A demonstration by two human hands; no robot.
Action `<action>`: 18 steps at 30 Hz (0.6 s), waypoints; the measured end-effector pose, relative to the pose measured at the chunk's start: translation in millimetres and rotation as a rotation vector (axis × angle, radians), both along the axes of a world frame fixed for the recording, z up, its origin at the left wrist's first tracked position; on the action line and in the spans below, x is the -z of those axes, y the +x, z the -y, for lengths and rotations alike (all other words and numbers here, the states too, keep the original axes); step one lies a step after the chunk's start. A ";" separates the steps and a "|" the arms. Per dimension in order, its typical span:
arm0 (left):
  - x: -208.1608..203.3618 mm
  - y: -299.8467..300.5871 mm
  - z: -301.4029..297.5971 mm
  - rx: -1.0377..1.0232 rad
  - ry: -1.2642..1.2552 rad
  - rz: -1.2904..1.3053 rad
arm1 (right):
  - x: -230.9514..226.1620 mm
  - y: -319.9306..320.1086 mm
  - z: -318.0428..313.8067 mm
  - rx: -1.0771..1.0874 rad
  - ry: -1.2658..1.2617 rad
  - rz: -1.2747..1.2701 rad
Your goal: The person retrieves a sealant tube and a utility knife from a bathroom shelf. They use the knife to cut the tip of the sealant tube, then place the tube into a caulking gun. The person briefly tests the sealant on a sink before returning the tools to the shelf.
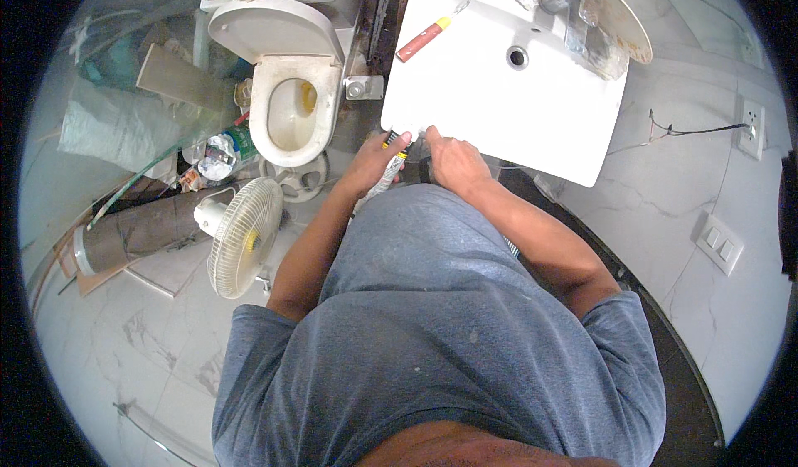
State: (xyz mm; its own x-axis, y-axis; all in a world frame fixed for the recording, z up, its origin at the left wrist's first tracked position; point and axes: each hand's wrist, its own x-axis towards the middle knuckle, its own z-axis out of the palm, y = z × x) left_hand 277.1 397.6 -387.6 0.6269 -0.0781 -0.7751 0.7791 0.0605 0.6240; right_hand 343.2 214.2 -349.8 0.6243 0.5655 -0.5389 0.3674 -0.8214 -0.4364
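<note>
My left hand (371, 164) is wrapped round a slim white tube with black and yellow bands (387, 174), just off the near left corner of the white washbasin (465, 93). The tube's lower end runs down toward my shirt. Close beside it, my right hand (459, 164) has its fingers curled, with the forefinger and thumb at the basin's front edge. Something small and whitish shows between the two hands. Whether my right fingers pinch it, I cannot make out.
A tool with a red and yellow handle (423, 41) lies on the basin, near plastic-wrapped items (594, 35). To the left stand an open toilet (291, 118) and a white fan (245, 238). A brown roll (150, 230) lies beyond. Loose wires (694, 130) hang from a wall socket.
</note>
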 end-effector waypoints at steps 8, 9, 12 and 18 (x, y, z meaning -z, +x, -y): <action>1.0 2.6 -3.2 0.034 0.030 0.024 | 0.4 1.3 -5.4 -0.015 -0.017 0.012; 4.0 2.3 -4.9 0.041 0.013 0.021 | 2.5 0.8 -5.6 -0.014 -0.015 0.012; 12.4 0.9 -8.4 0.060 -0.030 0.014 | 3.2 1.9 -7.2 -0.008 0.007 0.020; 9.6 2.5 -10.6 0.081 -0.045 -0.011 | 2.1 4.4 -11.1 0.001 0.017 0.024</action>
